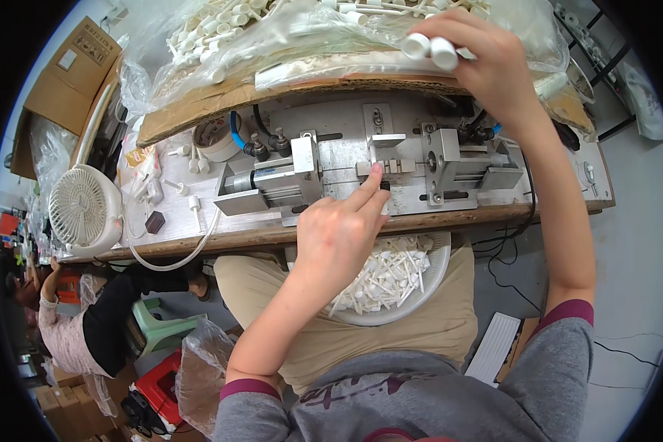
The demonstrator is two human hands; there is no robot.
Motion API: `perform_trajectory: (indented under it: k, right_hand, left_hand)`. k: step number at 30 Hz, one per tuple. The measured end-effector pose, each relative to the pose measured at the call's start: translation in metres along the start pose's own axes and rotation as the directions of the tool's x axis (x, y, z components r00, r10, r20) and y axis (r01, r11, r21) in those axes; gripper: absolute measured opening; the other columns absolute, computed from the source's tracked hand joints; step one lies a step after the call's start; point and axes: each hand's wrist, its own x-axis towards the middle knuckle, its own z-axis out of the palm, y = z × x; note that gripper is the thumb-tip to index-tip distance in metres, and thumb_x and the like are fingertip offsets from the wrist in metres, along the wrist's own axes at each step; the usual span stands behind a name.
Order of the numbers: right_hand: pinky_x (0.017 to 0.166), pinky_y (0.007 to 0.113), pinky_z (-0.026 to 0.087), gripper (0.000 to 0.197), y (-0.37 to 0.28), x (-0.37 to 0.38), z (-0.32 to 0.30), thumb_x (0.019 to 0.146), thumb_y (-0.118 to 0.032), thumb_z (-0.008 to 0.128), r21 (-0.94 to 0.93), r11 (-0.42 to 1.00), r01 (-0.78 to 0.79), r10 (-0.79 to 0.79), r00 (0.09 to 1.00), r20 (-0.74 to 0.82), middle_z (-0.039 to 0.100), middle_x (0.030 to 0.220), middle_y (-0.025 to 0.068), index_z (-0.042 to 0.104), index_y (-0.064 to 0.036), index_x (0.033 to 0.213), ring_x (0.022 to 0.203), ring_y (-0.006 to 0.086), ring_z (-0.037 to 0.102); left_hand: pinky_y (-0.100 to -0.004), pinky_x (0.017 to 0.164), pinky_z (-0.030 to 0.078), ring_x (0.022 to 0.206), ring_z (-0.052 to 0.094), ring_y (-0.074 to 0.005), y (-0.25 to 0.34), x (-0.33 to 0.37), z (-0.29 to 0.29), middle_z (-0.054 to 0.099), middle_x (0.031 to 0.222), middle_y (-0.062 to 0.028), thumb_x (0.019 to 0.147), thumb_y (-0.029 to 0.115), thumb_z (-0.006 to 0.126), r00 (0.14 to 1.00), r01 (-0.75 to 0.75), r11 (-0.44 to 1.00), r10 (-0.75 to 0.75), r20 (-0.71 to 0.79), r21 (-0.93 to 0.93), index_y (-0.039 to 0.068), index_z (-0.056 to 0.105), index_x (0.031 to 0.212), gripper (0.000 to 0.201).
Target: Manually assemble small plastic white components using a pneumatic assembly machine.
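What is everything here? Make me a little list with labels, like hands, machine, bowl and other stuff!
left hand: the left hand points a finger onto the small metal jig at the middle of the grey metal press machine
right hand: the right hand holds two small white plastic caps up by the clear plastic bags of white parts
bowl: a round white bowl of white plastic stick parts sits on the person's lap
bench: a worn wooden workbench
other stuff: a small white desk fan at the left; a cardboard box behind it
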Motion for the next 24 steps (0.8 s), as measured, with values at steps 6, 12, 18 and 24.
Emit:
perform_trajectory:
  k: [6,12,18,24]
  right_hand:
    - [0.075,0.034,0.061,0.035,-0.074,-0.042,-0.01,0.076,-0.002,0.067,0.088,0.996,-0.014,0.026,0.99,-0.137,0.071,0.111,0.0159,0.071,-0.0004,0.111,0.09,0.0274,0.072]
    - [0.071,0.032,0.062,0.035,-0.124,-0.06,-0.009,0.074,-0.006,0.065,0.057,0.998,0.021,-0.015,0.995,-0.1,0.07,0.109,0.0196,0.071,0.0075,0.105,0.081,0.0241,0.072]
    - [0.072,0.03,0.061,0.029,-0.108,-0.069,-0.012,0.077,0.004,0.069,0.257,0.944,-0.206,0.249,0.957,-0.147,0.071,0.108,0.0193,0.071,0.0062,0.106,0.084,0.0255,0.073]
    - [0.07,0.028,0.059,0.015,-0.128,-0.06,-0.023,0.095,0.001,0.062,0.824,0.343,-0.452,0.759,0.65,0.041,0.071,0.104,0.0175,0.063,0.0071,0.109,0.084,0.0212,0.073]
  left_hand:
    - [-0.0278,0.063,0.055,0.07,0.069,-0.0183,-0.001,-0.001,-0.004,0.071,0.118,-0.0069,0.073,0.01,0.083,0.995,0.099,0.951,-0.104,0.001,-0.294,0.006,0.071,0.11,0.039]
    - [-0.0272,0.076,0.061,0.087,0.067,-0.0154,0.014,-0.002,-0.024,0.065,0.104,-0.0095,0.073,-0.011,0.078,0.965,0.126,0.524,-0.263,-0.019,-0.842,-0.004,0.069,0.111,0.04]
    - [-0.0283,0.066,0.055,0.085,0.067,-0.019,0.011,-0.014,-0.017,0.065,0.095,-0.0066,0.072,-0.003,0.078,0.973,0.023,0.927,-0.107,-0.206,-0.374,0.001,0.071,0.103,0.032]
    - [-0.0292,0.065,0.052,0.071,0.066,-0.0208,0.004,-0.007,-0.001,0.071,0.119,-0.0056,0.074,0.011,0.078,0.998,-0.039,0.999,0.04,-0.054,0.009,0.006,0.074,0.102,0.028]
